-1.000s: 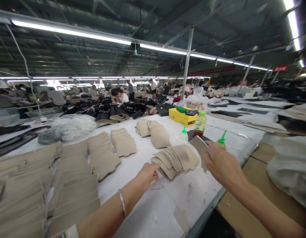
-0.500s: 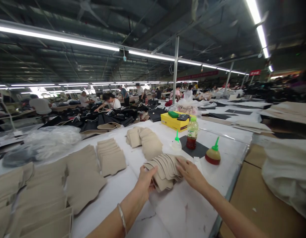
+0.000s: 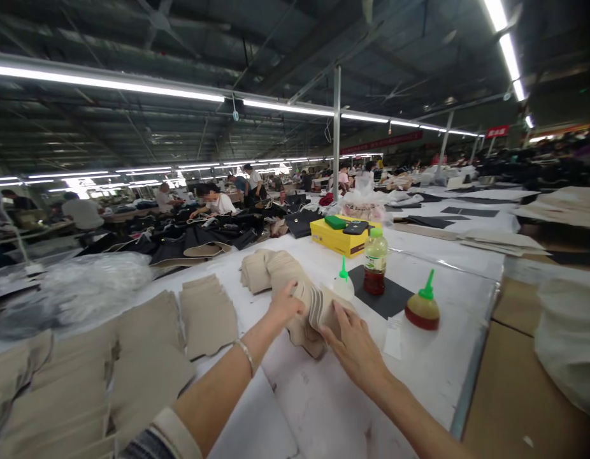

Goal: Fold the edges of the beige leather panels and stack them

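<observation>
A fanned stack of beige cut pieces (image 3: 315, 306), leather-like or fabric, leans over the table between my two hands. My left hand (image 3: 284, 307) is closed on the left side of the stack, its fingertips partly hidden. On the right side, my right hand (image 3: 356, 341) grips the nearest piece, fingers over its face and thumb at its lower edge. Directly behind lies an overlapping row of like pieces (image 3: 278, 264), which the stack meets. A small bottle with a green nozzle (image 3: 343, 284) stands just beyond the right hand.
More beige stacks (image 3: 209, 315) cover the left of the table (image 3: 257, 395). A drink bottle of dark liquid (image 3: 374, 264) stands on a dark sheet, near a nozzle bottle (image 3: 423, 306) and a yellow box (image 3: 340, 239). Clear plastic (image 3: 94, 280) lies left. People work behind.
Both hands have shifted the fanned stack up to the row behind it. My left hand has moved farther up its side, and my right hand has come closer to the left one.
</observation>
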The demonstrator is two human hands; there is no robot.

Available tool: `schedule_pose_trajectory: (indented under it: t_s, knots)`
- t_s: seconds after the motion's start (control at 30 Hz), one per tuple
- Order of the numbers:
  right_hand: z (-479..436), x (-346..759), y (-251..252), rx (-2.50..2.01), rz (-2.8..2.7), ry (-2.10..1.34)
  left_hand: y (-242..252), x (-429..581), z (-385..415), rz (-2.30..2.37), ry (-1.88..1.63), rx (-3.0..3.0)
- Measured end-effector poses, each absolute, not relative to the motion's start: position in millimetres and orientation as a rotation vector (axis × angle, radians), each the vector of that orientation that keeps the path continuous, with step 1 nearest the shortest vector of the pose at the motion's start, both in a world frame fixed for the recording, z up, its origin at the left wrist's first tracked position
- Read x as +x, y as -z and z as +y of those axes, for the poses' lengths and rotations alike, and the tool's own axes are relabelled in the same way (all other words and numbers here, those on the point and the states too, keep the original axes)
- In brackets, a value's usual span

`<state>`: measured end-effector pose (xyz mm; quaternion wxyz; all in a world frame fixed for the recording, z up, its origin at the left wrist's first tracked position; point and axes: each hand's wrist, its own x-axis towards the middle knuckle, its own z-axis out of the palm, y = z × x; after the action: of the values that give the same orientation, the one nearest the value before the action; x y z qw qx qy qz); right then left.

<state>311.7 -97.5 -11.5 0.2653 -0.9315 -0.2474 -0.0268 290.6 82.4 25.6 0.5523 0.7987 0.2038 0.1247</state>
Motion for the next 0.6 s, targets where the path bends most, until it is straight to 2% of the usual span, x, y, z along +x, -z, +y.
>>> schedule_pose_trajectory:
  t_s: [0.13,0.27,0.43,0.6]
  knots:
    - [-69,326,13,-2.498,-0.656,0.124,-37,327,122,0.417,-0.235,2.124]
    - [-48,330,18,-2.476,-0.720,0.180,-35,338,139,0.381,-0.361,2.346]
    - [-55,326,38,-2.464,-0.715,0.305,-19,302,107,0.236,-0.582,2.555]
    - [-61,331,63,-2.370,-0.668,0.408,4,266,68,0.105,-0.544,2.723]
